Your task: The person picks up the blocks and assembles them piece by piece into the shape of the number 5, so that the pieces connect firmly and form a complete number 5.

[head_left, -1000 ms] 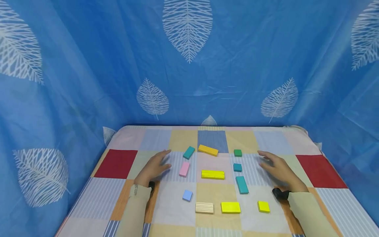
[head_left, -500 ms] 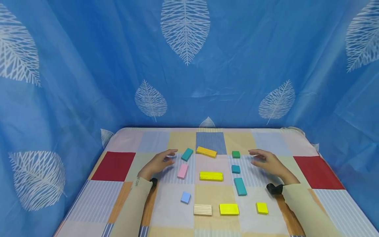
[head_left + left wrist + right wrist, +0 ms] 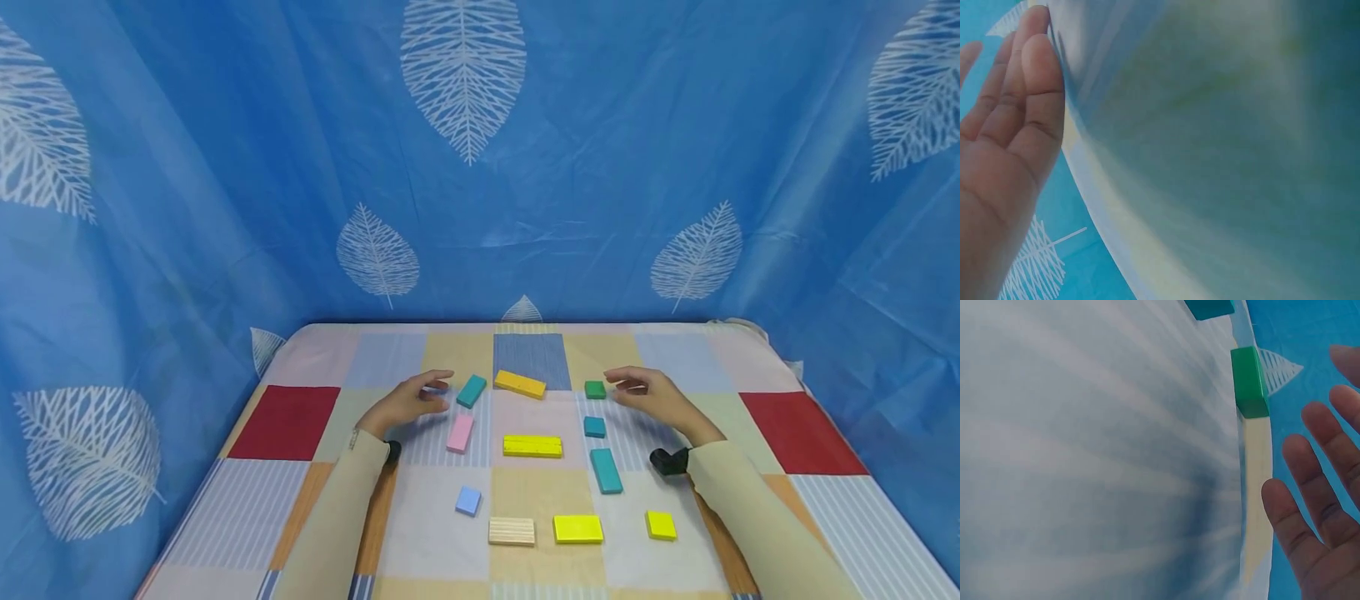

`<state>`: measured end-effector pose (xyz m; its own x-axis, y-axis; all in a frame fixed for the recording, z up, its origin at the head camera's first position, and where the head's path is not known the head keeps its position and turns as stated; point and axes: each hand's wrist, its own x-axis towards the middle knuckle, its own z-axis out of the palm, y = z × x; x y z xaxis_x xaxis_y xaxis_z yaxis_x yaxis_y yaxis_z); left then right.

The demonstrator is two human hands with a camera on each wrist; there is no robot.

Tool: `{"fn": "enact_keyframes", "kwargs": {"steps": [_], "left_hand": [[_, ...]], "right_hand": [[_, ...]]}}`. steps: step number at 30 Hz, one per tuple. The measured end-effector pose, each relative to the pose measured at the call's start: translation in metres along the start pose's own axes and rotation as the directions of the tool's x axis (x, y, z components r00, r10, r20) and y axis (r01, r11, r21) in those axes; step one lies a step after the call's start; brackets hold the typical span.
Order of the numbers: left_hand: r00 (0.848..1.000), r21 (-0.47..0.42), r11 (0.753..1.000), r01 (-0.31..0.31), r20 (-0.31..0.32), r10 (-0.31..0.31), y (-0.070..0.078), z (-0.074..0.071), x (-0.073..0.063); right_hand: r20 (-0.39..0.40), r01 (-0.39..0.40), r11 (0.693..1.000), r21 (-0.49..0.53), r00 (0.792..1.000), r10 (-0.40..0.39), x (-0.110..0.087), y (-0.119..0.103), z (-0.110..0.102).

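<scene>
My left hand (image 3: pixel 405 403) hovers over the cloth at the left, fingers relaxed and holding nothing. Closest to it are a teal block (image 3: pixel 471 391) and a pink block (image 3: pixel 461 433). On the other side, my right hand (image 3: pixel 654 398) has its fingertips right beside a small green block (image 3: pixel 595 390), with nothing in its grasp. That green block (image 3: pixel 1249 382) also shows in the right wrist view, apart from the spread fingers (image 3: pixel 1305 464). A small teal block (image 3: pixel 594 427) and a longer teal one (image 3: pixel 606 471) lie below it.
An orange block (image 3: pixel 520 384) and a long yellow block (image 3: pixel 532 446) lie mid-table. Nearer are a blue block (image 3: pixel 468 501), a striped wooden block (image 3: pixel 512 531), a yellow block (image 3: pixel 577 529) and a yellow square (image 3: pixel 661 525). A blue leaf-patterned curtain (image 3: pixel 570 167) surrounds the table.
Both hands have moved inward, the right one farther, up to the small green block. The left has come nearer the teal and pink blocks. The blocks have stayed put on the cloth.
</scene>
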<state>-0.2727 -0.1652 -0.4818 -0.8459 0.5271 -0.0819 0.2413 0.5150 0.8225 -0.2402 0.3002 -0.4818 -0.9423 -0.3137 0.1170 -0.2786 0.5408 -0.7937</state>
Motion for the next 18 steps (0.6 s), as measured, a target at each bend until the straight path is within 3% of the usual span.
{"fn": "enact_keyframes", "kwargs": {"steps": [11, 18], "left_hand": [[0.997, 0.001, 0.997, 0.078, 0.028, -0.078, 0.004, -0.002, 0.016], [0.989, -0.027, 0.996, 0.08, 0.126, -0.076, 0.003, -0.006, 0.027]], "right_hand": [[0.055, -0.001, 1.0, 0.008, 0.999, 0.001, 0.021, -0.003, 0.006], [0.083, -0.013, 1.0, -0.007, 0.996, 0.013, 0.032, -0.005, 0.01]]}}
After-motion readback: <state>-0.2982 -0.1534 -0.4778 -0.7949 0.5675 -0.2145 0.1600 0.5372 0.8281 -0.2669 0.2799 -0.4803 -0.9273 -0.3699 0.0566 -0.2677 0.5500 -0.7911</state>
